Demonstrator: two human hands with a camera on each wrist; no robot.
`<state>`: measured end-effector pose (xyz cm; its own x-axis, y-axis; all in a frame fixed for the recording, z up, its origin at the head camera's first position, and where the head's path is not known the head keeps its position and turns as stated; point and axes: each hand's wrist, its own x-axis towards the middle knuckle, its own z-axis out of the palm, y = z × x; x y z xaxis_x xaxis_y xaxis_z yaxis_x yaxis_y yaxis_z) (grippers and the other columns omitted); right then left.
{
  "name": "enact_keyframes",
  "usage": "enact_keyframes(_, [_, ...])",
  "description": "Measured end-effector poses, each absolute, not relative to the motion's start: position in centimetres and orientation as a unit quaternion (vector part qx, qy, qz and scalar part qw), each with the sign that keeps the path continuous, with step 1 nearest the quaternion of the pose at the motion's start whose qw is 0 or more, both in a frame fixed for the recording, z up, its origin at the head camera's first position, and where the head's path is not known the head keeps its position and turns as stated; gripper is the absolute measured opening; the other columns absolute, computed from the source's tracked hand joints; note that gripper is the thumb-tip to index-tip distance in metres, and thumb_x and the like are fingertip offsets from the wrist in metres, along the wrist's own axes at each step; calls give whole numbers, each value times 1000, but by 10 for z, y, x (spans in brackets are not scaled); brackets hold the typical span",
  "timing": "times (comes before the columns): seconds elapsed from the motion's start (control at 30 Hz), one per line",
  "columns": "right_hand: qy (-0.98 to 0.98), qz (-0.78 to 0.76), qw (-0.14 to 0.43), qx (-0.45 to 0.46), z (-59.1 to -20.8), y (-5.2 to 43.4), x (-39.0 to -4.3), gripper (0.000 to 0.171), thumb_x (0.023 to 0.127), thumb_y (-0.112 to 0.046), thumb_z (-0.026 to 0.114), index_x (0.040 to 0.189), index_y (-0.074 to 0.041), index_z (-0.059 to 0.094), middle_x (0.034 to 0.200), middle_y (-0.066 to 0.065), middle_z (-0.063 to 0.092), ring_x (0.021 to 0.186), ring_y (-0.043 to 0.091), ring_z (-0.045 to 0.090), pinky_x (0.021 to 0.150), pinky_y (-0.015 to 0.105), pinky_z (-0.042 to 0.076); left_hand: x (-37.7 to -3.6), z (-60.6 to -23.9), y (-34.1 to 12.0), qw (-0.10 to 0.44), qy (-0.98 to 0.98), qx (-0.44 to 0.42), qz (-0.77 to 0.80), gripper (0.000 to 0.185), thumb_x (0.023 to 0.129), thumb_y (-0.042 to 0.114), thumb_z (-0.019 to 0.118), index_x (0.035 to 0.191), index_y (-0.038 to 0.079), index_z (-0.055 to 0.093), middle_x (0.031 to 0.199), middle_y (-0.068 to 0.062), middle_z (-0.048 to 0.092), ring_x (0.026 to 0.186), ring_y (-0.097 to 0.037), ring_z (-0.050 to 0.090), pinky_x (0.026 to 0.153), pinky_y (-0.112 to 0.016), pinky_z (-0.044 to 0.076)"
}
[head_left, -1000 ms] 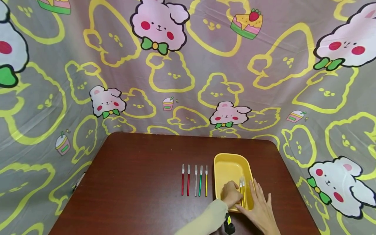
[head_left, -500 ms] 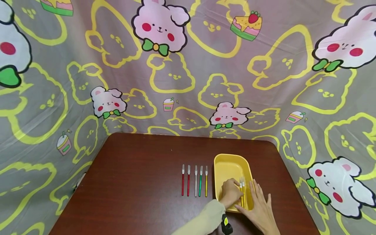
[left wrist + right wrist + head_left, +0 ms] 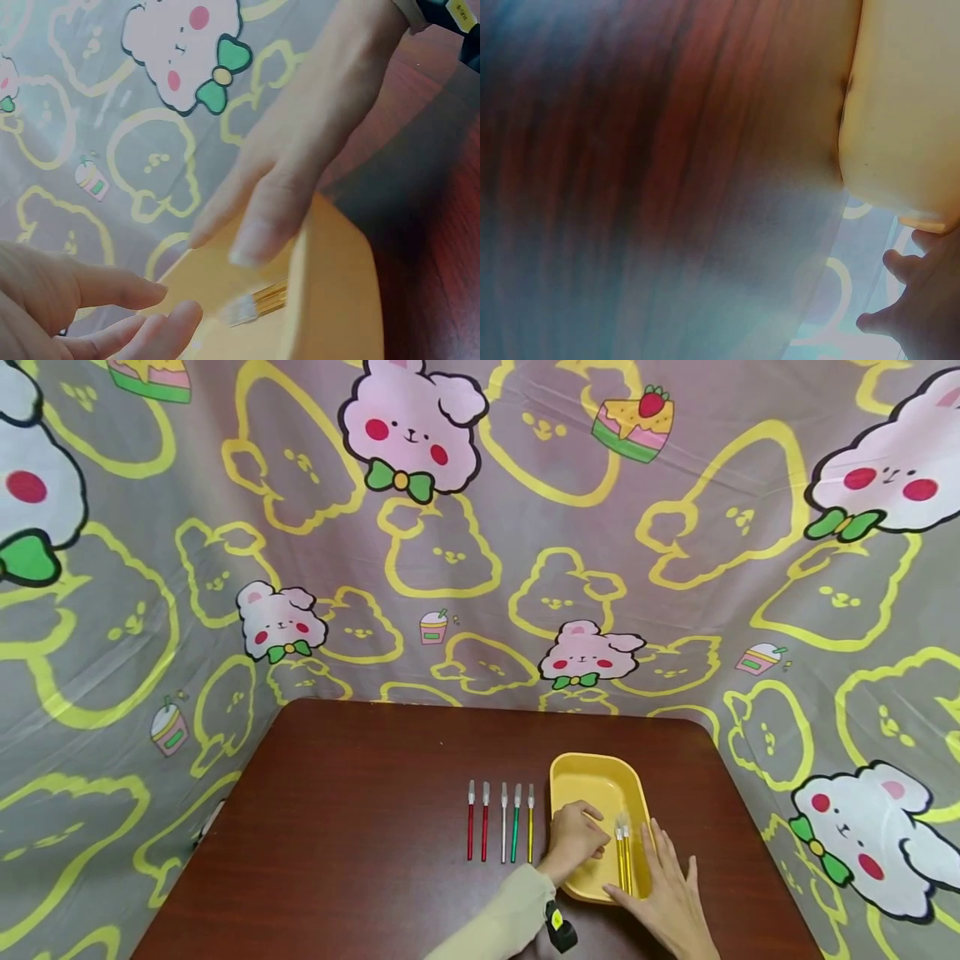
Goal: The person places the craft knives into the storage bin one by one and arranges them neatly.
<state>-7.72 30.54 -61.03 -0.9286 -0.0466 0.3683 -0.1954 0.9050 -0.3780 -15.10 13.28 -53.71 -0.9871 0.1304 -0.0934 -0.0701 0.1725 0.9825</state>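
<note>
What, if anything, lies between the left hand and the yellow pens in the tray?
Nothing visible. The left hand is over the yellow tray, with only bare tray floor between it and the two yellow pens. The right hand rests on the tray's far side.

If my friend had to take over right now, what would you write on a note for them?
Left hand: inside the yellow tray, fingers loosely curled, no grip on anything that I can see.
Right hand: fingers straight, resting along the tray's near right rim.
Two yellow craft knives lie side by side in the tray, right side.
Five more knives sit in a neat row on the brown table, left of the tray: two red, one silver, one green, one yellow.
Done: two in the tray. Left, probably: the five on the table, if they all go in.
</note>
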Motion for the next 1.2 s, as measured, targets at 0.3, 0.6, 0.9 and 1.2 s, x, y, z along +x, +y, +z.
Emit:
enact_keyframes(0.3, [-960, 212, 173, 58, -611, 306, -77, 119, 76, -58, 86, 167, -9, 27, 169, 19, 30, 143, 54, 38, 108, 85, 18, -146, -524, 109, 59, 742, 39, 667, 22, 78, -17, 75, 96, -5, 71, 69, -1, 66, 48, -12, 66, 49, -33, 59])
enact_keyframes(0.6, [-959, 209, 179, 63, -611, 305, -77, 119, 76, -59, 85, 168, -10, 27, 170, 18, 29, 147, 48, 36, 107, 84, 20, -150, -516, 85, 42, 735, 39, 676, 23, 78, -17, 74, 98, -8, 70, 71, -1, 65, 50, -12, 67, 48, -25, 56])
enact_keyframes(0.9, [-959, 212, 174, 65, -609, 305, -76, 119, 77, -59, 85, 168, -10, 25, 170, 19, 29, 147, 49, 35, 107, 85, 18, -154, -516, 63, 32, 728, 37, 684, 22, 77, -17, 71, 95, -5, 70, 69, -4, 66, 52, -15, 68, 51, -32, 60])
enact_keyframes(1.2, [-960, 215, 170, 63, -609, 306, -76, 119, 77, -59, 85, 168, -9, 25, 171, 17, 27, 145, 51, 36, 109, 84, 16, -155, -523, 42, 12, 760, 25, 650, 20, 75, -14, 75, 94, -7, 71, 73, -8, 69, 55, -24, 70, 54, -38, 61])
